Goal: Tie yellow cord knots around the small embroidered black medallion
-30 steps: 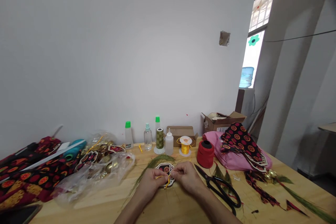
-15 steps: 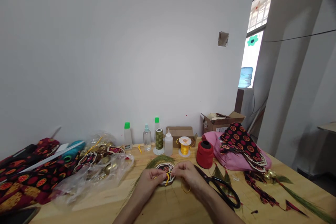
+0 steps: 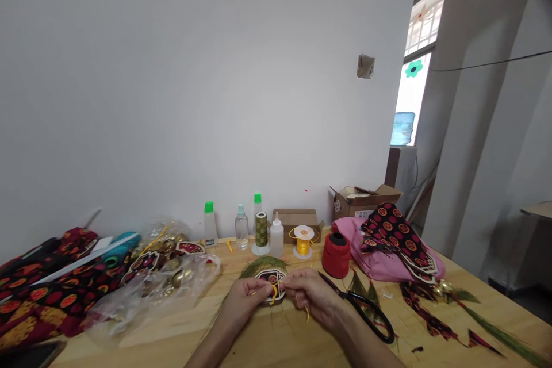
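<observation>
A dark patch with a pale border and a red round motif point(image 3: 271, 278) lies in front of me, against a fan of green tassel threads point(image 3: 263, 264). Over its lower edge, my left hand point(image 3: 245, 301) pinches a yellow cord point(image 3: 274, 293) between thumb and fingers. My right hand point(image 3: 317, 297) is closed just to the right, its fingertips pinching the same cord beside the patch. A loose end of cord dangles below the right fingers. The exact grip points are partly hidden by the fingertips.
Black scissors point(image 3: 366, 313) lie right of my right hand, near a red thread cone point(image 3: 336, 256). Behind stand a yellow cord spool point(image 3: 303, 246), an olive thread spool point(image 3: 261, 231) and several bottles. Patterned cloth point(image 3: 43, 299) and a plastic bag of bells point(image 3: 172, 282) are left.
My right hand has shifted slightly and its fingers have curled differently, with the cord end now hanging lower beneath them. The left hand holds nearly the same place.
</observation>
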